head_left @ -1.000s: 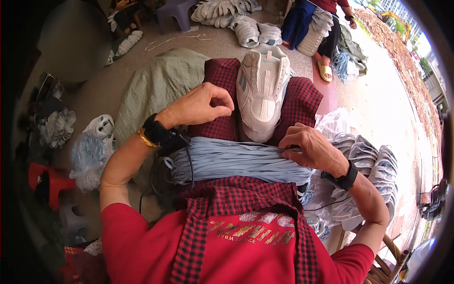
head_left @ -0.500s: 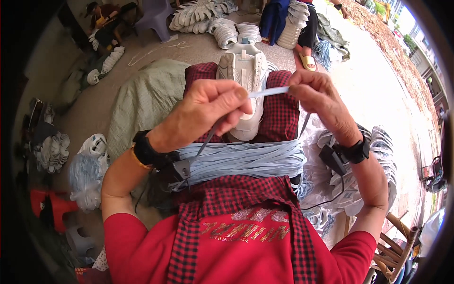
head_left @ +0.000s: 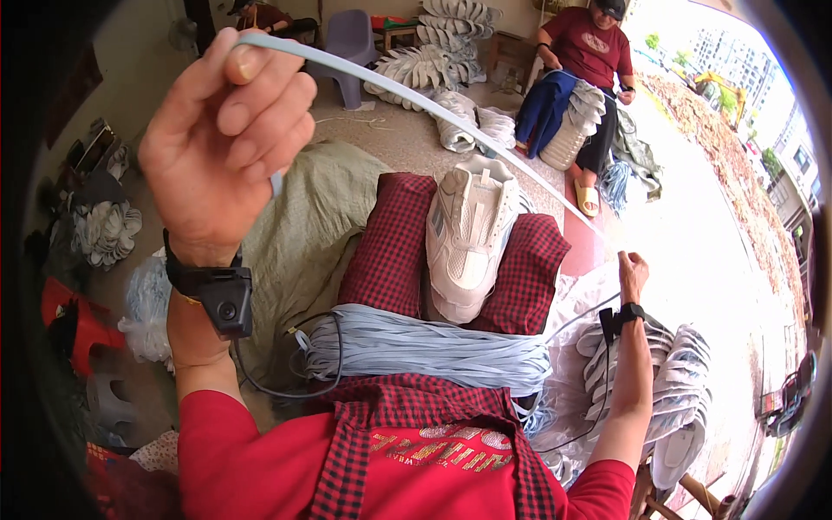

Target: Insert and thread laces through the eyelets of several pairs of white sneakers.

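Though slender, lace [head_left: 433,108] before purple chair [head_left: 348,39]

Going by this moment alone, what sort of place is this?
Probably a shoe workshop, open on one side: there are stacks of white shoe parts, a bundle of pale blue laces and another seated worker.

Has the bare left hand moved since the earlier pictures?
Yes, the left hand is now higher and farther left, judged against the white mesh sneaker.
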Available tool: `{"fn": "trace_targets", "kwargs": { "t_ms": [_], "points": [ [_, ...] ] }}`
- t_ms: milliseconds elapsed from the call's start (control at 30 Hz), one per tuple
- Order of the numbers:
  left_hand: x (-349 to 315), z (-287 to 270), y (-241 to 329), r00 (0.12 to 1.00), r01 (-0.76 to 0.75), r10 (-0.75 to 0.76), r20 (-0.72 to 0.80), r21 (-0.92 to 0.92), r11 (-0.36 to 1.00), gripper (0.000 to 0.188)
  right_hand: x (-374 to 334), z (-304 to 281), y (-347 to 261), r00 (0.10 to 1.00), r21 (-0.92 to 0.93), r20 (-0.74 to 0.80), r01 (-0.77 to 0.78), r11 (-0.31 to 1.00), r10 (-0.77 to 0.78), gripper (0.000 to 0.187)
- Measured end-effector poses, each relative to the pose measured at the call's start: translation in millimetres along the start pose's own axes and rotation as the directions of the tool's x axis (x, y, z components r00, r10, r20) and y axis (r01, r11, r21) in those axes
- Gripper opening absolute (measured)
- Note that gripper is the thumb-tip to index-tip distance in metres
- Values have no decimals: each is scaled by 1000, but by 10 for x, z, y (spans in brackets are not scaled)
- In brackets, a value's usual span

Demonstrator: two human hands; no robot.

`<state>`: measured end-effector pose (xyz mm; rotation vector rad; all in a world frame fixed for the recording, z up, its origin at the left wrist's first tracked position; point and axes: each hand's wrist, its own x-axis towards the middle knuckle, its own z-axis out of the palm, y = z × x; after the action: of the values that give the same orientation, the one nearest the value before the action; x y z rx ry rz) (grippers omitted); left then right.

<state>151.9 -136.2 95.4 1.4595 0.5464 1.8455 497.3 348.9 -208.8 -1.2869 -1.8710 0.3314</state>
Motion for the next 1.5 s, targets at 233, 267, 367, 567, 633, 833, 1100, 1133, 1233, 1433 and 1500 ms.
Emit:
{"fn": "trace_targets", "kwargs": {
  "t_ms": [233,267,367,567,633,833,1100,1133,1233,1433,1500],
  "points": [
    [177,135,-584,952,291,-303,49,165,942,27,-271,-20,1014,972,-379,3,-218,899,236,36],
    [192,165,-734,909,369,-416,39,391,843,27,-228,-34,941,983,-303,77,-136,943,166,35],
    [80,109,-1519,877,281,-471,96,692,665,25,-187,-3,-555,969,628,122,94,773,-217,25],
    [11,149,-1778,879,264,-476,18,813,519,22,-1265,-753,-2915,535,783,600,-241,573,-595,46],
    [-6,107,-1723,888,234,-459,-13,873,428,19,-1355,-839,-2999,441,661,744,-376,649,-502,42],
    [-253,-98,-1755,894,298,-441,-82,843,448,19,-1296,-575,-3015,403,631,718,-33,775,-567,31],
    [-328,-442,-2066,936,314,-304,-176,807,500,16,-1167,-137,-2816,520,627,644,61,777,-561,15],
    [-327,-490,-2094,934,323,-307,-183,801,505,16,-1150,-113,-2832,514,621,653,57,782,-556,15],
    [-320,-643,-2154,911,399,-327,-251,734,549,16,-1119,-66,-2849,571,564,602,190,803,-558,14],
    [-385,-806,-2293,925,378,-294,-240,642,667,12,-1137,-75,-2918,611,476,542,343,810,-577,18],
    [-402,-822,-2324,937,349,-257,-235,621,702,11,-1161,-58,-2879,627,472,533,336,815,-568,19]
  ]
}}
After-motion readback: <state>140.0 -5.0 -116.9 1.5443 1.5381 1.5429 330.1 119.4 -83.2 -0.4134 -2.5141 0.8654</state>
